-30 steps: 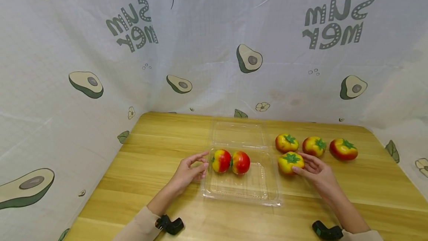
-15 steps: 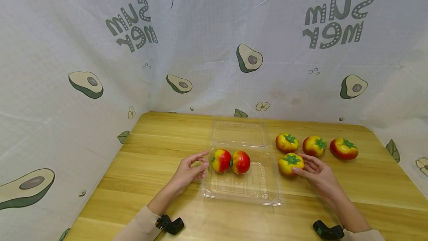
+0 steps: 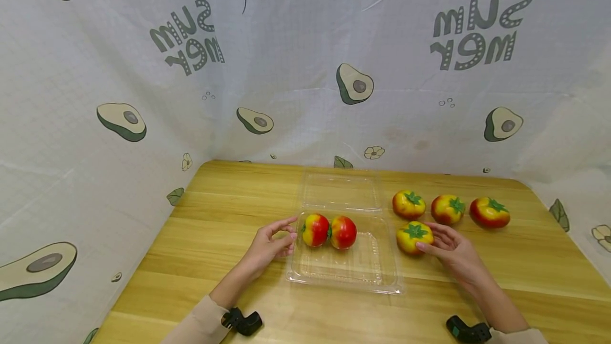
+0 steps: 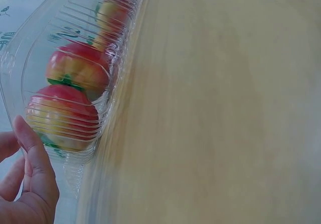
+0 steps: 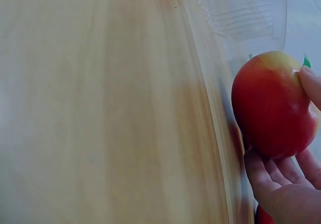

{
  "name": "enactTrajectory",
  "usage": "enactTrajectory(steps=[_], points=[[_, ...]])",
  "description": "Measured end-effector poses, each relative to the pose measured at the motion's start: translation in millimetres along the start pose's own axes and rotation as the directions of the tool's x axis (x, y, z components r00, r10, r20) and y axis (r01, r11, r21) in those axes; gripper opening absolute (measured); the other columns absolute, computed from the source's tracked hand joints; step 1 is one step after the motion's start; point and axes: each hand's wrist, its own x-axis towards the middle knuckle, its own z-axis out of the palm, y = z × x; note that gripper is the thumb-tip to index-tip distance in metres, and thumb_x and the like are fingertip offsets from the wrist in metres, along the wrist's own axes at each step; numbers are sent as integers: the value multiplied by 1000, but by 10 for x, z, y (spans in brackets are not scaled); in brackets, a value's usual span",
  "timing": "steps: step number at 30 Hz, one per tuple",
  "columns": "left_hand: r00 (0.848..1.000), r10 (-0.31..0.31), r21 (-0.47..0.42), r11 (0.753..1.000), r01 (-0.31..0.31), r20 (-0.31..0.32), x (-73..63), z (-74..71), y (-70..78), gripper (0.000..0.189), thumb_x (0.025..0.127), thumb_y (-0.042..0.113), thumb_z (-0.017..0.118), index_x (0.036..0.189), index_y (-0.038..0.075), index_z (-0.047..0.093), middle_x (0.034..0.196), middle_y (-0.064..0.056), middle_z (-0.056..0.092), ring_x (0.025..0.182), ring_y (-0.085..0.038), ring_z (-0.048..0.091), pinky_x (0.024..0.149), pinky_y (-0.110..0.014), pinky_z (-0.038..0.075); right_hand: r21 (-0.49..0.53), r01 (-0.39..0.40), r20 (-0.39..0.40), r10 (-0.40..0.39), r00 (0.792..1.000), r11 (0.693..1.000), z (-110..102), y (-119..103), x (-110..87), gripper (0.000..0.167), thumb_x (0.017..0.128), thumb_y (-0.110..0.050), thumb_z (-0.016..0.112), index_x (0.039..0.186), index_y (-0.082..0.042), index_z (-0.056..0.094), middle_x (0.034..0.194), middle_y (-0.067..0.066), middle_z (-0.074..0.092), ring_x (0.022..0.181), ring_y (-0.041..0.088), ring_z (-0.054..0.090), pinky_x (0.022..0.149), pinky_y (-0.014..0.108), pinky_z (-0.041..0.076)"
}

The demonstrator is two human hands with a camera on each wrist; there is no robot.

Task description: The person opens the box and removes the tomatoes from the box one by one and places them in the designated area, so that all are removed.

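Observation:
In the head view my right hand (image 3: 454, 251) holds a red-and-yellow tomato (image 3: 407, 243) with a green star-shaped leaf top, just right of a clear plastic box (image 3: 343, 284). Seen from the right wrist, the thumb lies on the upper side of this tomato (image 5: 271, 106) and the fingers are under it. My left hand (image 3: 268, 244) is at the box's left side. In the left wrist view its thumb and fingers pinch the box's rim (image 4: 6, 78). Two tomatoes, one at the left (image 3: 315, 230) and one beside it (image 3: 343, 232), lie on their sides in the box's back left.
Behind the right hand, three more tomatoes stand in a row: left (image 3: 408, 204), middle (image 3: 447, 209) and right (image 3: 490, 213). The box's lid (image 3: 341, 190) lies folded back on the wooden table (image 3: 229, 195). A printed cloth (image 3: 296, 68) hangs beyond the table's back edge.
The tomato in my right hand has shifted slightly toward the table's front, with a small tilt. My left hand and the box have stayed in place.

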Motion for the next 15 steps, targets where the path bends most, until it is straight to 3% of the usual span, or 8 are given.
enactTrajectory(steps=[6,15], points=[[1000,0,0,1000,0,-2,-2,-4,-4,49,96,8,67,143,4,53,110,-9,54,71,-11,60,66,-21,57,21,-7,1,7,1000,1000,-2,19,4,50,90,-3,74,135,-13,55,110,-25,62,101,-9,59,84,12,50],[1000,3,2,1000,-3,2,-9,2,7,49,96,8,67,143,4,53,110,-9,54,70,-11,60,65,-21,57,72,4,7,-5,1000,997,2,38,-12,46,89,2,72,127,-19,59,109,-22,63,101,-8,59,85,12,50]])
